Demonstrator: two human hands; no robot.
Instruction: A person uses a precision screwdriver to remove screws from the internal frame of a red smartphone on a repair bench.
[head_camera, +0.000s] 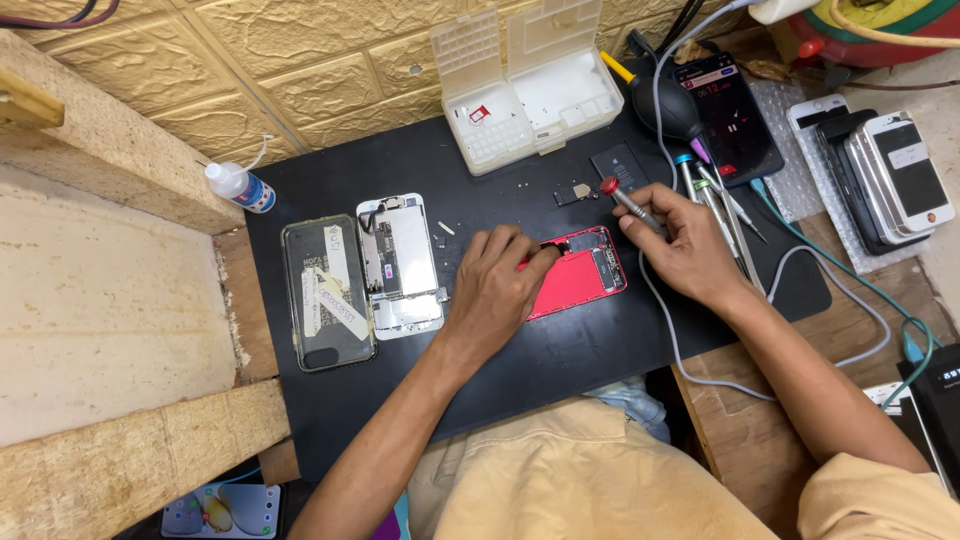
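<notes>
Two hands work on a black mat (560, 350). An opened red phone (580, 270) lies between them, long axis angled up toward the right. The left hand (500, 285), fingers curled, pins its near end; firm pressure seems wise. The right hand (685, 250) pinches a red-capped screwdriver (630, 203), best kept steady, cap pointing away to the left.

On the surface (560, 350), the opened phone body (580, 270) lies near the middle, with the left hand (495, 285) resting on its left end and the right hand (680, 245) just to its right, holding a screwdriver (628, 203). Left of the left hand lie a phone frame (402, 265) and, farther left, a screen panel (326, 292). Behind them stands a parts box (530, 85), and a bottle (240, 186) lies at the far left edge.
</notes>
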